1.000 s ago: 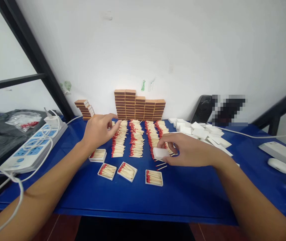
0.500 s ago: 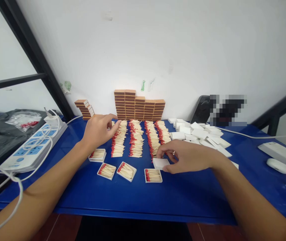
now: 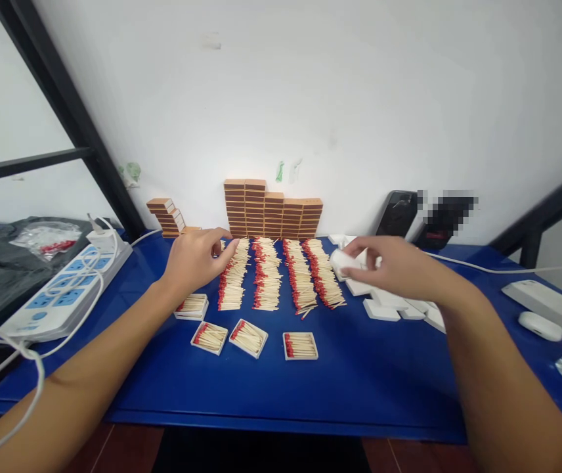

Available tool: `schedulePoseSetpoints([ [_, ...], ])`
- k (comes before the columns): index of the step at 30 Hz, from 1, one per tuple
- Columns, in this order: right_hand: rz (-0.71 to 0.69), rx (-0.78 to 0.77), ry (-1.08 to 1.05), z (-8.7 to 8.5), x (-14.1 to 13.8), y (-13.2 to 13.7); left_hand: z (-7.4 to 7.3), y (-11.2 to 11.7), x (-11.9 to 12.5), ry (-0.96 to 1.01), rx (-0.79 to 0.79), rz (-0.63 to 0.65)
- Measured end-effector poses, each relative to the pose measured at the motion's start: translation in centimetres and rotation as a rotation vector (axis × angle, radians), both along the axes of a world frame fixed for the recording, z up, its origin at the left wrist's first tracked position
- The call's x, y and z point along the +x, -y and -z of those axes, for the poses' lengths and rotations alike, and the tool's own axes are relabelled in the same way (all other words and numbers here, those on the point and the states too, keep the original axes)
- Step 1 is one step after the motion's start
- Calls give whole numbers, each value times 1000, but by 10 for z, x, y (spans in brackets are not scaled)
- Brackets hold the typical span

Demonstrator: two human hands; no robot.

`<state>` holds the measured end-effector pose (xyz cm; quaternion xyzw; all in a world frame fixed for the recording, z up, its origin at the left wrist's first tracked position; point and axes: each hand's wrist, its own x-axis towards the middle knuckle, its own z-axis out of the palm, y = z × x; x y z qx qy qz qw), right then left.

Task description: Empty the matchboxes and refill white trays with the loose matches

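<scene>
My right hand (image 3: 384, 263) is closed on a white matchbox tray (image 3: 341, 261), pinched between thumb and fingers at the left side of a heap of white trays (image 3: 389, 299). My left hand (image 3: 199, 256) hovers at the upper left of the match rows, thumb and index finger slightly apart, nothing visible between them; it hides part of a row. Red-headed matches (image 3: 267, 272) lie in several rows. In front are filled trays: one on the right (image 3: 301, 345), a tilted one (image 3: 248, 337), another (image 3: 210, 337), and a small stack (image 3: 191, 307) by my left wrist.
Brown matchboxes (image 3: 274, 213) are stacked against the wall, with a smaller stack (image 3: 165, 217) to the left. A power strip (image 3: 67, 286) with white cables lies at left. Two dark phone-like objects lean at the back right, one black (image 3: 395, 213). A white case (image 3: 541, 326) sits at right.
My right hand has moved up and right, from beside the filled right-hand tray to the heap of white trays. My left hand has barely moved.
</scene>
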<state>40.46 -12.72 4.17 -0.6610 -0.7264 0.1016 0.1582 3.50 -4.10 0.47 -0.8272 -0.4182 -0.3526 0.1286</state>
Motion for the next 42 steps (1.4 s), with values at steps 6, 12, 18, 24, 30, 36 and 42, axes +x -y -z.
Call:
schedulePoseSetpoints([
  [6, 313, 113, 175, 9, 63, -15, 1, 2, 3, 0, 9, 15],
  [12, 40, 187, 37, 13, 35, -18, 2, 1, 3, -10, 5, 7],
  [18, -392, -95, -69, 19, -33, -5, 1, 2, 3, -12, -6, 3],
  [24, -431, -98, -22, 33, -47, -3, 2, 2, 3, -23, -11, -21],
  [30, -401, -87, 2, 38, -55, -3, 3, 2, 3, -18, -3, -13],
  [36, -387, -25, 0, 45, -58, -6, 3, 2, 3, -10, 5, -7],
  [42, -368, 7, 5, 50, -57, -7, 2, 2, 3, -18, 7, 2],
])
